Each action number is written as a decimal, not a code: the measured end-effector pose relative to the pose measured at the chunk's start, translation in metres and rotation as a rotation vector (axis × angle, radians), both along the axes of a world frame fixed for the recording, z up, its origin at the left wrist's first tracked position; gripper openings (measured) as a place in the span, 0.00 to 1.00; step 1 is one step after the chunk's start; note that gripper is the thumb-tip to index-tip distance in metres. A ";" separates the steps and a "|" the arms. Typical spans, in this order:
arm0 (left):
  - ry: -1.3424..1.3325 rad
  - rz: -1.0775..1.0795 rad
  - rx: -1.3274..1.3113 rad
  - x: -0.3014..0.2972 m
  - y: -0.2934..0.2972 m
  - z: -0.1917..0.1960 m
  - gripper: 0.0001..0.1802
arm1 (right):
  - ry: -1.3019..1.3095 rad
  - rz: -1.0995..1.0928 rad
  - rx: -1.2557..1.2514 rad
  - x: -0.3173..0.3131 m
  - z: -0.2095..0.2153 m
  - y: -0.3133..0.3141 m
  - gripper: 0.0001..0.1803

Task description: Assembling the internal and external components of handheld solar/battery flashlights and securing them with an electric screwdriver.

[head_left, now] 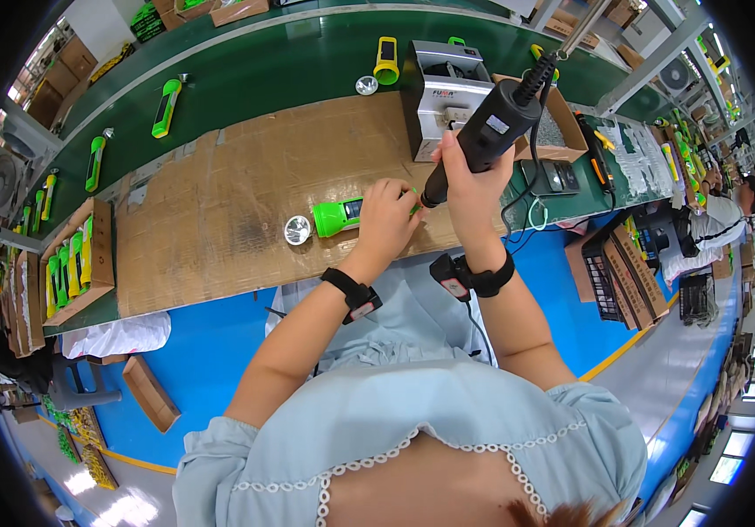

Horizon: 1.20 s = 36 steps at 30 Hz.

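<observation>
My left hand is closed around a green flashlight body, which lies on a cardboard sheet. Just off the flashlight's open end rests a loose silver reflector head. Wrapped in my right hand is a black electric screwdriver, tilted with its tip down at the flashlight's tail end, beside my left fingertips. Whether the tip touches a screw is hidden. Both of my wrists wear black straps with small boxes.
Behind the screwdriver stand a silver metal box-shaped device and a cardboard box of small parts. A yellow flashlight body stands on the green belt. Flashlights fill a carton at left. The screwdriver's cord hangs at right.
</observation>
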<state>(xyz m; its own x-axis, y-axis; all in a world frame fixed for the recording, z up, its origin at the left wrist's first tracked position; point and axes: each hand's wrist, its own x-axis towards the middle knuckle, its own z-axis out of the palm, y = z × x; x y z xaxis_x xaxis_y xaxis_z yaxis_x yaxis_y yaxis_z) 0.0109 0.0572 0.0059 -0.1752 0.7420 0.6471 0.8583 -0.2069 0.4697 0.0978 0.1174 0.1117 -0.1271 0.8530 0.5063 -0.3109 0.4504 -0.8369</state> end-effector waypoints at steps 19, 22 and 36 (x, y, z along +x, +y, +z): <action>-0.089 0.057 0.045 0.000 -0.002 -0.001 0.07 | 0.030 -0.048 0.111 0.025 0.018 0.000 0.18; -0.094 0.058 0.004 0.000 -0.002 0.000 0.06 | 0.042 -0.025 0.085 0.025 0.018 -0.002 0.19; -0.075 0.050 -0.042 -0.001 -0.003 -0.001 0.12 | 0.024 0.002 0.062 0.022 0.012 0.000 0.19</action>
